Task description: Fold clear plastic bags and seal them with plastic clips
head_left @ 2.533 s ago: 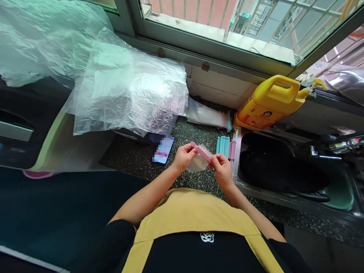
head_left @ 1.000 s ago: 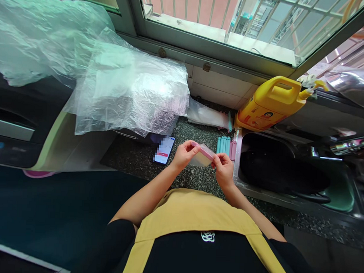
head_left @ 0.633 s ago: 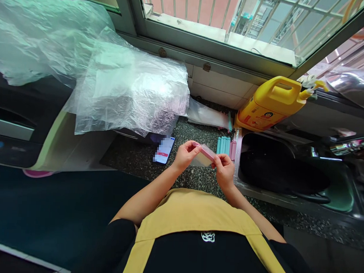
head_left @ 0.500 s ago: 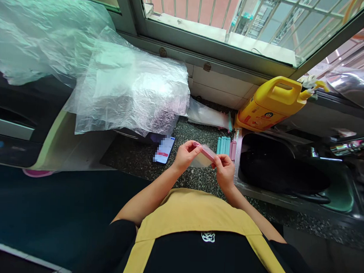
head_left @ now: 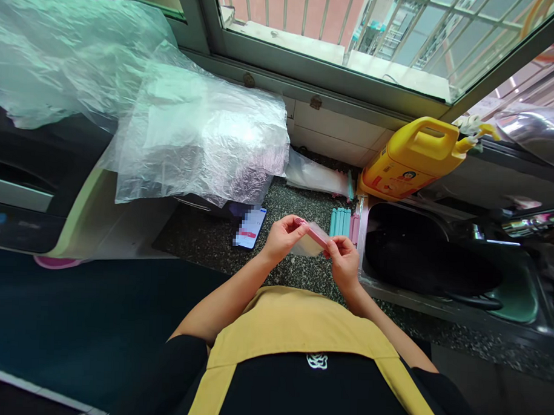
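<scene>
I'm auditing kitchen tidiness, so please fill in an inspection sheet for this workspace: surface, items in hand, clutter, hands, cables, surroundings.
Surface: dark speckled stone-look counter.
Items in hand: slim pink plastic clip across a small clear plastic bag; whether latched, cannot tell.
Clutter: row of turquoise plastic clips beside loose pink clips; rectangular phone with lit screen; yellow plastic pump jug; crinkled clear plastic sheeting.
Hands: left hand and right hand pinch opposite ends of the clip.
Cables: nothing seen near the hands.
Surroundings: metal-rimmed sink holding a black pan-like object; grey-framed window behind.
</scene>
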Action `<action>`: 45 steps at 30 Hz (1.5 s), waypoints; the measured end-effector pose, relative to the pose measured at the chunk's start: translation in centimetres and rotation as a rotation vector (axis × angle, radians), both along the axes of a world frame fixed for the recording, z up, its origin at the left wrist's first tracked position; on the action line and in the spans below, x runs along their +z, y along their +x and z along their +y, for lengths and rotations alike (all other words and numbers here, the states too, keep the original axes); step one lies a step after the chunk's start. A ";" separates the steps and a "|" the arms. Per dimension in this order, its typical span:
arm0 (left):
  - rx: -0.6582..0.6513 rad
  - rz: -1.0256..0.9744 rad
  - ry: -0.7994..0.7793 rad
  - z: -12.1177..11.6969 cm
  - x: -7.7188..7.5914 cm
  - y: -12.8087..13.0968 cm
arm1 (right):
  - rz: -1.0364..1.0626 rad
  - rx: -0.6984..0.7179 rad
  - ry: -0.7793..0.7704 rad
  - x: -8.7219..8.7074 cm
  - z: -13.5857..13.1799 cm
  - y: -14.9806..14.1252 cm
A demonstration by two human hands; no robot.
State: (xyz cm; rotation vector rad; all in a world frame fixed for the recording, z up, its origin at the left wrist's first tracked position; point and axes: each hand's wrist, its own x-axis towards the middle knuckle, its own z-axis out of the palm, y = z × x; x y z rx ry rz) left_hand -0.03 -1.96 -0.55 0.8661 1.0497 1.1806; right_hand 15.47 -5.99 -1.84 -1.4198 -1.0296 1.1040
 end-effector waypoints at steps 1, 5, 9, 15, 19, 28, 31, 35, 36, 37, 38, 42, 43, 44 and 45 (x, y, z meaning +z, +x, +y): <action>0.000 -0.001 -0.002 0.0 0.0 -0.1 | 0.003 0.028 0.005 0.1 0.1 0.3; -0.044 0.025 -0.006 -0.1 0.4 -0.3 | -0.033 0.173 0.059 1.5 1.6 1.5; -0.126 0.050 0.013 0.0 0.8 -0.5 | -0.189 0.374 0.102 3.8 3.3 1.4; -0.172 0.060 0.061 0.2 0.9 -0.5 | -0.265 0.518 0.044 4.5 3.2 -0.1; -0.186 0.061 0.051 0.3 1.0 -0.4 | -0.228 0.496 0.007 3.8 2.8 0.0; -0.235 0.126 0.067 0.2 0.7 0.1 | -0.209 0.461 -0.015 2.9 2.1 0.7; -0.250 0.131 0.059 0.3 0.8 0.2 | -0.222 0.470 -0.027 3.0 2.1 0.8; -0.263 0.130 0.054 0.5 0.9 0.2 | -0.250 0.474 -0.045 3.4 2.2 0.8; -0.262 0.129 0.054 0.5 0.9 0.2 | -0.254 0.475 -0.044 3.4 2.3 0.8; -0.261 0.128 0.054 0.5 1.0 0.2 | -0.258 0.478 -0.042 3.5 2.3 0.8; -0.260 0.127 0.054 0.6 1.0 0.2 | -0.261 0.479 -0.039 3.5 2.4 0.8; -0.252 0.119 0.051 0.8 1.1 0.2 | -0.276 0.485 -0.026 3.5 2.6 0.8; -0.251 0.117 0.050 0.8 1.2 0.2 | -0.280 0.487 -0.024 3.5 2.7 0.8; -0.250 0.115 0.051 0.9 1.2 0.2 | -0.283 0.488 -0.021 3.5 2.8 0.8; -0.250 0.115 0.051 0.9 1.2 0.3 | -0.286 0.489 -0.018 3.5 2.8 0.9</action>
